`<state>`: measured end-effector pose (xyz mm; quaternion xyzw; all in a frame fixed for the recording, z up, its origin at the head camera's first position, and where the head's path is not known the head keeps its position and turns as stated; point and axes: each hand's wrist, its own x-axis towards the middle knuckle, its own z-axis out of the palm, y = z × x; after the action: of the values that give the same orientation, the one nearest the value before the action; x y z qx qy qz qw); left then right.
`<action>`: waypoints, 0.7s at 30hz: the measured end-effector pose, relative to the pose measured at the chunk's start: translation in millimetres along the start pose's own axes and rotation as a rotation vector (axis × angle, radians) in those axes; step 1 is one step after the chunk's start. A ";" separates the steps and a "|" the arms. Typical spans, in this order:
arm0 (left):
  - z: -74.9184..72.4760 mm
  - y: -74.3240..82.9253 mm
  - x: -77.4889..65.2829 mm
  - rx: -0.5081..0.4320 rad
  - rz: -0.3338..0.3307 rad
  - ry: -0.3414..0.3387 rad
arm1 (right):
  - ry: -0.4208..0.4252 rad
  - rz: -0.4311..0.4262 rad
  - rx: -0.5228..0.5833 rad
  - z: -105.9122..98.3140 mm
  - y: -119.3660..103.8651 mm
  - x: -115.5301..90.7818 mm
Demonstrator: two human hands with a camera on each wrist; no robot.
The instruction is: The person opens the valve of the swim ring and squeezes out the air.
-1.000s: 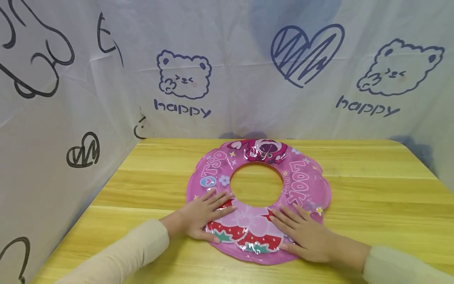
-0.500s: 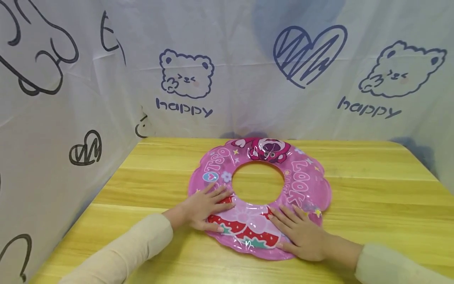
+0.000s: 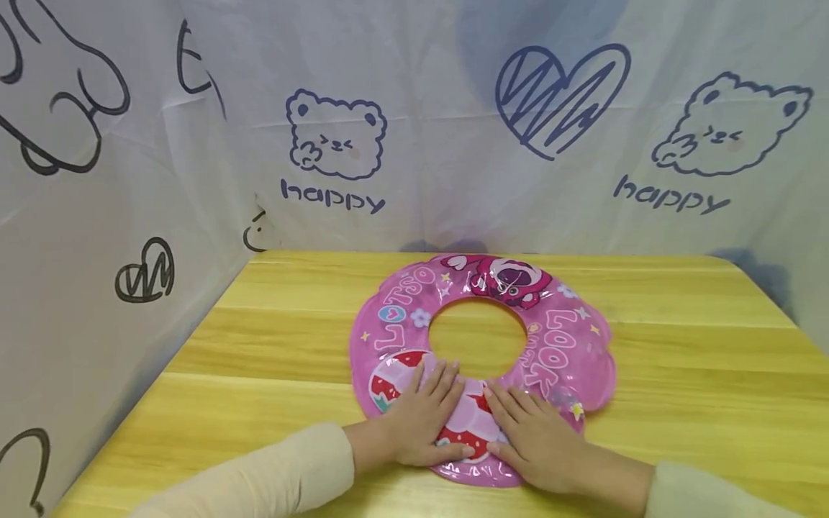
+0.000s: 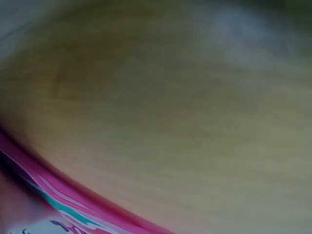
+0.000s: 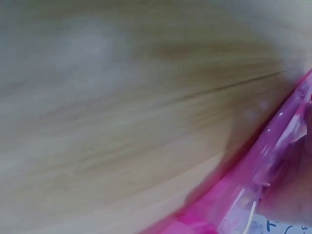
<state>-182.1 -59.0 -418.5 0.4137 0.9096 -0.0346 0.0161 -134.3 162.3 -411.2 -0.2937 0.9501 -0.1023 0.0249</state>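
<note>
A pink inflatable swim ring point(image 3: 382, 316) lies on the wooden table, printed with a bear, strawberries and large letters. My left hand point(image 3: 424, 421) rests with straight fingers on its near side, over the strawberry print. Beside it my right hand point(image 3: 537, 435) lies flat on the same near part, fingers pointing toward the hole. The two thumbs come close together on the ring. In the left wrist view only the ring's edge point(image 4: 83, 195) shows at the lower left. Its shiny pink side point(image 5: 243, 175) fills the lower right of the right wrist view.
Bare wood of the table point(image 3: 259, 345) surrounds the ring. A white cloth point(image 3: 440, 180) with drawn bears, hearts and the word "happy" hangs behind the table and along its left side.
My left hand has slid right across the ring, toward my right hand. The ring has turned slightly clockwise and shifted a little right. The right hand stays nearly where it was.
</note>
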 end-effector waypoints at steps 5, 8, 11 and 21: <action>4.1 2.7 -0.2 -0.038 -0.070 -0.026 | 0.015 -0.001 -0.044 0.4 3.3 -0.8; 5.8 2.5 0.1 -0.083 -0.107 -0.036 | 0.017 -0.012 -0.037 2.8 5.4 -1.5; 7.1 1.8 0.9 -0.114 -0.120 -0.043 | 0.016 -0.005 -0.033 5.9 6.9 -1.0; 7.8 -8.9 -0.5 -0.126 -0.068 -0.086 | 0.010 0.015 0.050 4.1 -2.1 -0.8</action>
<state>-188.4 -65.8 -425.8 0.3791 0.9219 0.0046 0.0800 -132.0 160.3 -414.8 -0.2855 0.9495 -0.1272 0.0280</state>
